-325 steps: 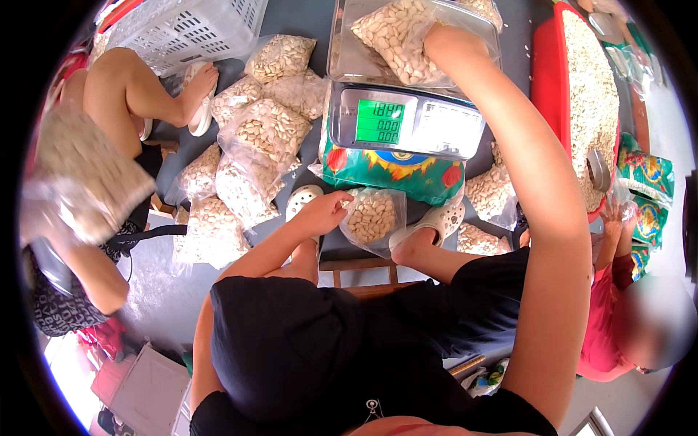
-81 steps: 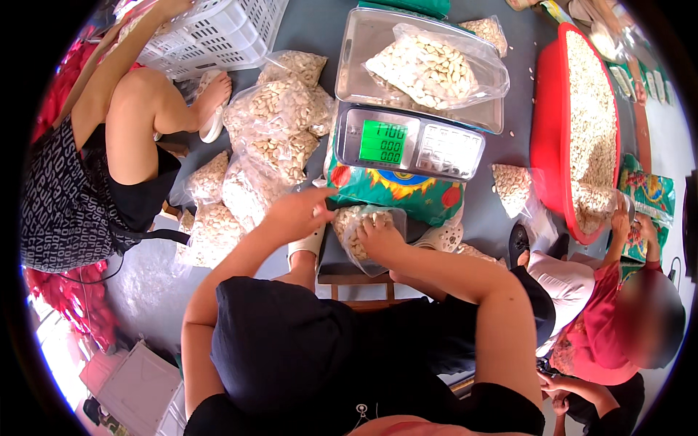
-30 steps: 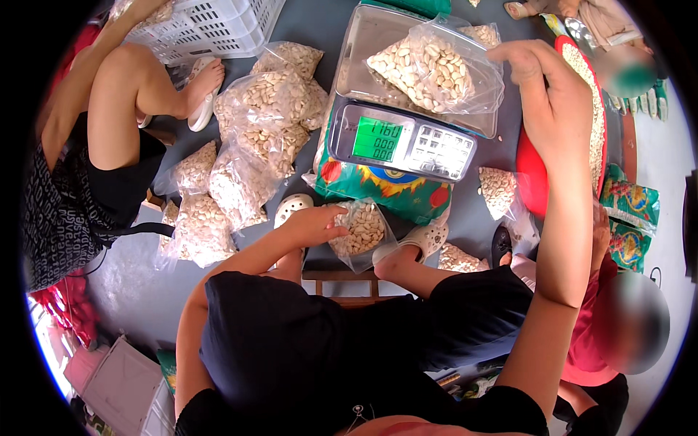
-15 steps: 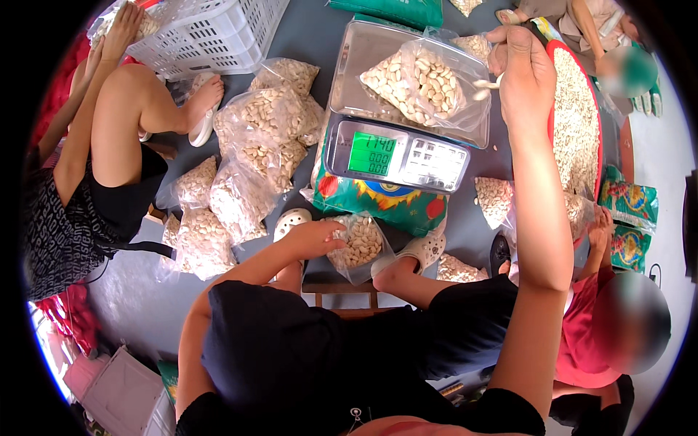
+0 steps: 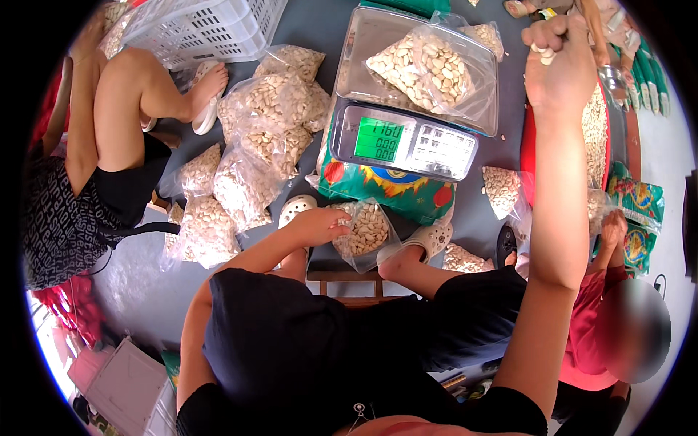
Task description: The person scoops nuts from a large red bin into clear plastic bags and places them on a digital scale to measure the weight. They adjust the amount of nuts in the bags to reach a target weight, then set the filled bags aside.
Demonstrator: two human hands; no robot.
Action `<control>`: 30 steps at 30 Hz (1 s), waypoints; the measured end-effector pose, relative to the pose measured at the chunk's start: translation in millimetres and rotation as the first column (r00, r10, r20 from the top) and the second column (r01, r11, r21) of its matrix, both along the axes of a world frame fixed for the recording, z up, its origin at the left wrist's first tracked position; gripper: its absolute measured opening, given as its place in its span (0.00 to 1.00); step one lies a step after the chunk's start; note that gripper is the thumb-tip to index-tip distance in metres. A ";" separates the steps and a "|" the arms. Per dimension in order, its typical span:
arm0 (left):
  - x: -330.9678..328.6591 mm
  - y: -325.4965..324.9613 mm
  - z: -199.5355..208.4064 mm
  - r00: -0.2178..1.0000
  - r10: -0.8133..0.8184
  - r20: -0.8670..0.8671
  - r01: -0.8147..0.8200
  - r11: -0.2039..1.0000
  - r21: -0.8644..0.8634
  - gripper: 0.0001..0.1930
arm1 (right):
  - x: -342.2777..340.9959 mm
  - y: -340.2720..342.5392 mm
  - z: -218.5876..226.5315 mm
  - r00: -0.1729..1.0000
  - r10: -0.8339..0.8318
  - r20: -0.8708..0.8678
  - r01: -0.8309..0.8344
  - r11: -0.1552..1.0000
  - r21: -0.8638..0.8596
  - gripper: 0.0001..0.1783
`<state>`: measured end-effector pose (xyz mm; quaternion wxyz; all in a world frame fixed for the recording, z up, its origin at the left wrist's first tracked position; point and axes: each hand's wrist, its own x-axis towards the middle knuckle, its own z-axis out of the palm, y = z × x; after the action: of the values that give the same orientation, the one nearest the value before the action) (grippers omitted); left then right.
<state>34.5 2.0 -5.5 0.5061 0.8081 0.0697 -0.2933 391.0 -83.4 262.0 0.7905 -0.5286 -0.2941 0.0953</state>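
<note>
My left hand [image 5: 320,227] is closed on the edge of a clear plastic bag of pale seeds [image 5: 365,229], low between my feet. Raised at the far right, my right hand [image 5: 560,69] has its fingers curled round a few pale, oval seeds [image 5: 543,53], above a big red-rimmed tray [image 5: 528,145] heaped with them. Another clear bag of seeds [image 5: 422,69] lies tilted on the steel pan of a digital scale [image 5: 403,142], whose green display is lit. Under the scale is a green printed sack [image 5: 396,195].
Several filled seed bags [image 5: 254,149] are piled left of the scale. Beyond them stands a white plastic crate [image 5: 200,33]. A person [image 5: 109,138] sits at the left; another in red [image 5: 589,327] works at the right. More seed bags [image 5: 502,190] lie near the tray.
My right hand has moved from beside the scale pan rightward, over the tray, and now holds several seeds in curled fingers. The scale's display reading has changed. My left hand stays on its bag.
</note>
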 end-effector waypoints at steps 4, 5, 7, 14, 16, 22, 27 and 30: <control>1.0 0.7 -0.6 1.000 -0.002 0.003 0.002 1.000 -0.004 0.23 | -2.9 5.1 -9.7 0.999 0.027 -0.025 -0.026 0.999 0.022 0.11; 1.9 1.1 -1.2 1.000 -0.011 0.000 0.011 1.000 -0.003 0.23 | -0.3 3.7 -12.0 0.998 0.063 -0.005 -0.063 0.997 0.034 0.11; 0.9 1.7 -3.5 1.000 -0.013 -0.015 0.013 1.000 -0.004 0.22 | -15.3 17.1 -11.3 0.998 0.014 0.058 -0.016 0.999 0.037 0.10; -3.4 -0.1 -12.1 0.999 -0.025 0.047 0.025 1.000 -0.003 0.21 | -33.0 25.5 0.9 0.992 -0.127 -0.010 0.126 0.989 -0.075 0.11; -5.2 1.2 -11.5 0.997 -0.023 0.071 0.023 1.000 0.006 0.21 | -21.6 1.2 6.3 0.958 0.282 0.052 -0.270 0.948 -0.166 0.10; -4.6 5.2 2.3 1.000 -0.022 -0.016 0.023 0.999 0.042 0.22 | -128.8 -18.2 -52.3 0.419 0.570 -0.707 -0.612 -0.399 -0.683 0.13; 4.6 1.0 6.9 0.999 -0.046 0.004 0.045 0.997 0.062 0.22 | -245.7 -113.7 -254.9 0.431 0.872 -0.233 -0.027 -0.245 -0.969 0.15; 0.8 3.1 10.7 1.000 -0.015 -0.006 0.016 0.999 0.044 0.22 | -279.7 -113.5 -322.3 0.554 0.832 -0.007 0.142 -0.103 -0.985 0.16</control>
<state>35.2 5.1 5.3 0.4857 0.8188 0.0712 -0.2977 111.3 -196.9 -60.4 -0.0461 -0.7781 -0.5477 0.3040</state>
